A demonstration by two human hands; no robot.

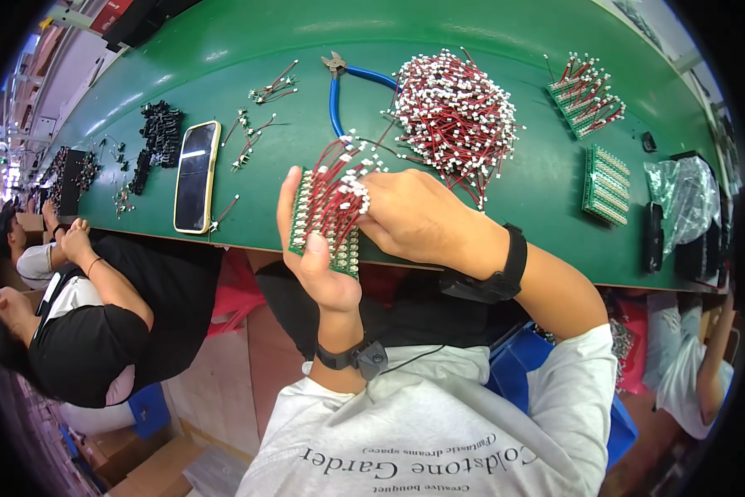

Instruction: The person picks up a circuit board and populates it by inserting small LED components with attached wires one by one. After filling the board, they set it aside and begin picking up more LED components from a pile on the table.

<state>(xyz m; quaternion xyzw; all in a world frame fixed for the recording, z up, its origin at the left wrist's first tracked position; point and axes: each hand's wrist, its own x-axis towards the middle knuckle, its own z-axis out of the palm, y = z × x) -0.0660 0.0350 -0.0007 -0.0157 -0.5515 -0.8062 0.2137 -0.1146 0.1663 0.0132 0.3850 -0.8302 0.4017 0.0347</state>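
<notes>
My left hand (327, 277) grips a green circuit board panel (343, 253) by its edges, tilted up just off the table's near edge. Rows of small pale connectors cover the panel, and many red wire leads (331, 195) with white plugs rise from its upper part. My right hand (414, 211) is closed, its fingertips bunched against these plugs at the panel's right side. What the fingertips pinch is hidden. Beyond the hands lies a big heap of red wire leads (455, 112) with white plugs.
Blue-handled cutters (337, 99) lie left of the heap. A phone (195, 178) and black parts (159, 137) are further left. At right are a wired panel (588, 95), stacked bare panels (607, 186) and a plastic bag (683, 199). A co-worker (99, 315) sits at left.
</notes>
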